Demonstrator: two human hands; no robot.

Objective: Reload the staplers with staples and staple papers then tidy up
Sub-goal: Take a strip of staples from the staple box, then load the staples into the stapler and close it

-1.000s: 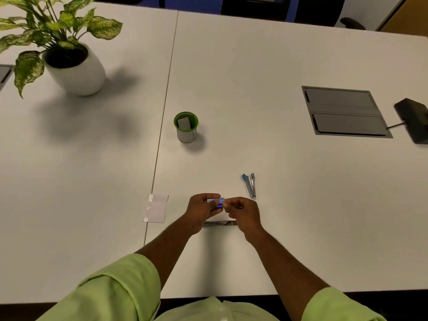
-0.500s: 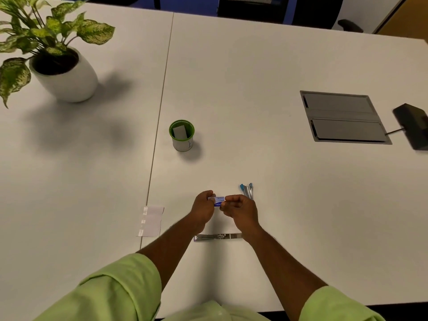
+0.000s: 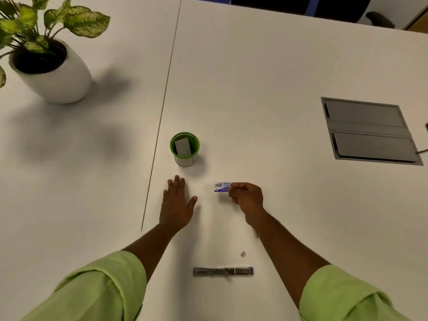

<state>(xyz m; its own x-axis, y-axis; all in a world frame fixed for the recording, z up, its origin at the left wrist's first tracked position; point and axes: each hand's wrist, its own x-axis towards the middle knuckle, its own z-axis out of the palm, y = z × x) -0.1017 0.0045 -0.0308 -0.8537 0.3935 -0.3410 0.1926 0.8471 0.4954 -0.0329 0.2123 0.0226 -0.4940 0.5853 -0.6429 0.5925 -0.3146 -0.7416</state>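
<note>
Left hand (image 3: 176, 205) flat, fingers spread, just short of the green cup (image 3: 184, 149). Right hand (image 3: 246, 197) pinches a small staple box (image 3: 222, 187). Opened stapler (image 3: 223, 271) lies on the desk (image 3: 254, 77).

Head view, down onto table (image 3: 254, 77)

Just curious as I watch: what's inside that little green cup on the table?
Inside the green cup a flat pale grey rectangular piece leans upright against the wall. Its lower end and the cup's bottom are hidden by the rim, so anything beneath cannot be seen.
</note>
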